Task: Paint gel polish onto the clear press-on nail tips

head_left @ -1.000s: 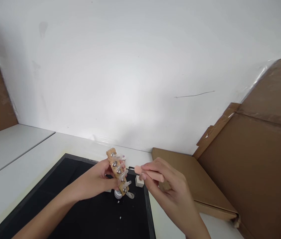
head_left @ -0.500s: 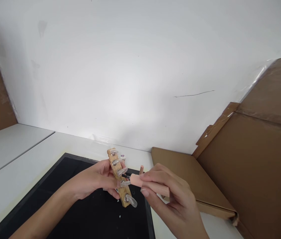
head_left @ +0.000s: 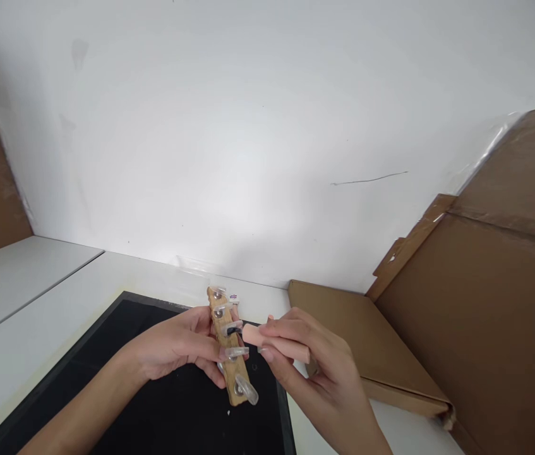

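Note:
My left hand point(head_left: 191, 344) grips a narrow wooden nail stand point(head_left: 232, 373), tilted above the black mat. Several clear false nails point(head_left: 247, 388) stick out along the stand, each on a round silvery base. Between the fingers of my right hand point(head_left: 314, 360) is a nail polish brush with a pink cylindrical handle point(head_left: 290, 349). Its dark bristle tip is at the middle false nail point(head_left: 233, 327); whether it touches I cannot tell. Behind the brush, a pink bottle is mostly hidden, only a bit of its top showing.
The black mat point(head_left: 153, 411) lies on a white table point(head_left: 72, 287) with small white specks on it. A flat cardboard box point(head_left: 343, 309) lies to the right, beside a tall cardboard panel point(head_left: 494, 303). A small white item with a purple print point(head_left: 234, 298) is behind the stand.
My right hand has moved a little left and up, bringing the brush tip from beside the stand onto the middle false nail. The stand has shifted slightly downwards.

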Action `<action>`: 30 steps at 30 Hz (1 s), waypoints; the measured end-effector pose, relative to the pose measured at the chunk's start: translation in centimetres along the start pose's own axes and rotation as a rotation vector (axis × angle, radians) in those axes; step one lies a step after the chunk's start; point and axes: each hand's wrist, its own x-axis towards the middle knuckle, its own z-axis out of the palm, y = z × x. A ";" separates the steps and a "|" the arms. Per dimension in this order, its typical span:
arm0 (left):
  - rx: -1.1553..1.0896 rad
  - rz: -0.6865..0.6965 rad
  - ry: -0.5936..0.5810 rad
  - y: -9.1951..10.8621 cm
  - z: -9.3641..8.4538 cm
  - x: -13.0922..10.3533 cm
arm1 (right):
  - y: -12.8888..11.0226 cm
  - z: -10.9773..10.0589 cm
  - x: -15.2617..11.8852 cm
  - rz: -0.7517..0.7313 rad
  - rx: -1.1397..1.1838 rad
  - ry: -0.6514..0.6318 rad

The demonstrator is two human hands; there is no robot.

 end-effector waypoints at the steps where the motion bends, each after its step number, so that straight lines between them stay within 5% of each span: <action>1: -0.002 -0.003 -0.001 0.0 0.0 0.0 | 0.0 0.0 0.0 -0.006 0.000 0.003; 30: 0.076 0.003 0.065 -0.1 0.4 -0.2 | 0.0 -0.9 -0.2 0.000 -0.040 0.071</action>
